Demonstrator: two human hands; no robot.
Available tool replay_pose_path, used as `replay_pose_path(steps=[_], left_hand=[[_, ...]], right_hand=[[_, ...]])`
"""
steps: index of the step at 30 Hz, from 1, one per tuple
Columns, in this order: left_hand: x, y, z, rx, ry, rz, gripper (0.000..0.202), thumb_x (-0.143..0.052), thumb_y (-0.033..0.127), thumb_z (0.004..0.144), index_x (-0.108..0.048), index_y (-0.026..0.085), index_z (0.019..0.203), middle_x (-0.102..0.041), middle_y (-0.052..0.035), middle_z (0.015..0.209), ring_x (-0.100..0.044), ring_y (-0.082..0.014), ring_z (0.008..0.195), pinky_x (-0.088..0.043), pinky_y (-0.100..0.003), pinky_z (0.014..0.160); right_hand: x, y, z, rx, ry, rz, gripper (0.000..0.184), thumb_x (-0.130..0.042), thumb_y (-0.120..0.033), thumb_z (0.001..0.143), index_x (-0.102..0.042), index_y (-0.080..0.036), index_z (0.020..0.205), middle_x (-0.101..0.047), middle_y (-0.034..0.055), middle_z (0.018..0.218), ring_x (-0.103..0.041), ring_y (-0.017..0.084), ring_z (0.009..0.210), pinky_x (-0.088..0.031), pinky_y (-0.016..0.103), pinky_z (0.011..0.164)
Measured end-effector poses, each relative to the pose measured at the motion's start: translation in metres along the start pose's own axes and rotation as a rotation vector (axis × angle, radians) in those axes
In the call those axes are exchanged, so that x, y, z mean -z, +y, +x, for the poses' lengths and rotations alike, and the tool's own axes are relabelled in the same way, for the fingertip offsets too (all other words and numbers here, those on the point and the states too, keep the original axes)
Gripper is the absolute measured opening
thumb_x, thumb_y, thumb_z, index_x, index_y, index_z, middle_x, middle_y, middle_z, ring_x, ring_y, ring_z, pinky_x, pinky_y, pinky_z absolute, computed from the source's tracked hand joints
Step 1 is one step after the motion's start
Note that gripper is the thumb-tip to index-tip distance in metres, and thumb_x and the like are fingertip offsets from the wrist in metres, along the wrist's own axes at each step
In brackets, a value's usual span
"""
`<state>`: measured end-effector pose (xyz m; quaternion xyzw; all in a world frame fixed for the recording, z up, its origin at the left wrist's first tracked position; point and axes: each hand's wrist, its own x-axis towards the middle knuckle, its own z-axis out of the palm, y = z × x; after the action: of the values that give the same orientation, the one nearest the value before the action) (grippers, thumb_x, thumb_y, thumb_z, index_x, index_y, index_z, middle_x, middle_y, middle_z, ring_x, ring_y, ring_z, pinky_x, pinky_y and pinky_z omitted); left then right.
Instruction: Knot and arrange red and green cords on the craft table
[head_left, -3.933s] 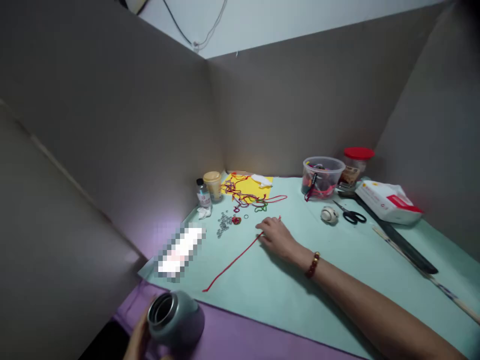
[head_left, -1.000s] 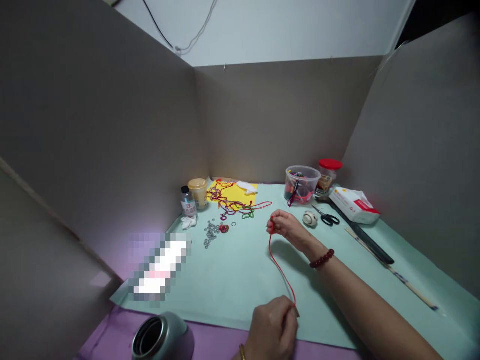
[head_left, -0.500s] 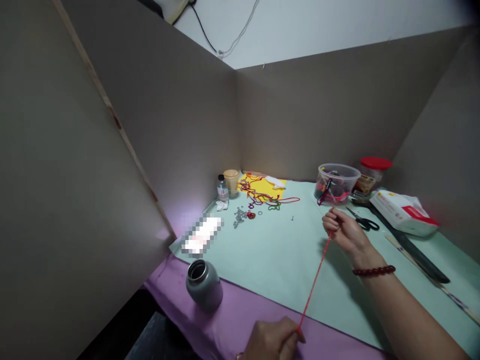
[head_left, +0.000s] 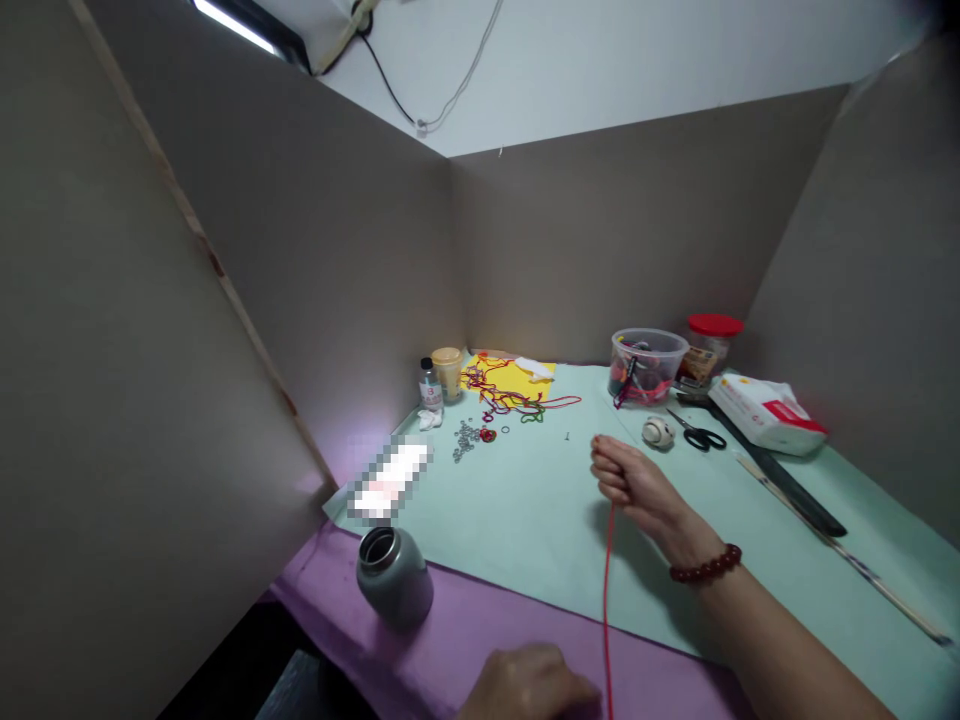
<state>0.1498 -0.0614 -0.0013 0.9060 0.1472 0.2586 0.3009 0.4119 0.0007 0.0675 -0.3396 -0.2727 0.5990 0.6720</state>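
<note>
My right hand (head_left: 630, 482) is closed around a thin red cord (head_left: 607, 600), which hangs from its underside and runs off the bottom of the picture. My left hand (head_left: 521, 685) is at the bottom edge, over the purple cloth (head_left: 480, 640). Its fingers end close to the cord, and the frame cuts off most of the hand. I cannot tell whether it holds the cord. A grey metal flask (head_left: 394, 578) with an open mouth stands on the cloth, left of my left hand.
A pale green paper sheet (head_left: 525, 500) covers the bench, with tangled cords (head_left: 502, 392) and metal rings (head_left: 466, 440) at the back. A plastic tub (head_left: 649, 365), scissors (head_left: 701, 438), and a long black blade (head_left: 780, 480) lie right. Cardboard walls (head_left: 337, 250) surround the bench.
The cord now hangs nearly straight down instead of slanting between my hands. My right hand has shifted left, and my left hand has moved left and lower. The flask now stands on the cloth.
</note>
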Motion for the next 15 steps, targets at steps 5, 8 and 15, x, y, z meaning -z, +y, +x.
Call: replay_pose_path(steps=[5, 8, 15], left_hand=[[0.032, 0.001, 0.047, 0.323, 0.275, -0.270, 0.031, -0.047, 0.039, 0.095, -0.064, 0.019, 0.112, -0.066, -0.0077, 0.095, -0.062, -0.0180, 0.087, -0.050, -0.027, 0.075], [0.037, 0.001, 0.074, 0.442, 0.438, -0.461, 0.033, -0.058, 0.042, 0.089, -0.059, 0.017, 0.112, -0.064, -0.0071, 0.098, -0.061, -0.0177, 0.087, -0.049, -0.026, 0.071], [0.033, 0.000, 0.094, 0.369, 0.504, -0.552, 0.029, -0.068, 0.038, 0.083, -0.063, 0.020, 0.105, -0.062, -0.0030, 0.089, -0.060, -0.0167, 0.081, -0.049, -0.027, 0.071]], right_hand=[[-0.034, 0.018, -0.030, -0.179, -0.220, -0.101, 0.039, -0.074, -0.034, 0.083, -0.057, -0.021, 0.115, -0.034, -0.0111, 0.056, -0.016, 0.004, 0.043, -0.014, 0.012, 0.036], [-0.045, 0.022, -0.039, -0.234, -0.303, -0.110, 0.054, -0.071, -0.034, 0.086, -0.049, -0.023, 0.134, -0.037, -0.0111, 0.054, -0.014, 0.005, 0.044, -0.014, 0.014, 0.037], [-0.041, 0.023, -0.041, -0.233, -0.396, -0.171, 0.061, -0.069, -0.033, 0.088, -0.044, -0.018, 0.141, -0.042, -0.0105, 0.053, -0.017, 0.005, 0.041, -0.013, 0.017, 0.037]])
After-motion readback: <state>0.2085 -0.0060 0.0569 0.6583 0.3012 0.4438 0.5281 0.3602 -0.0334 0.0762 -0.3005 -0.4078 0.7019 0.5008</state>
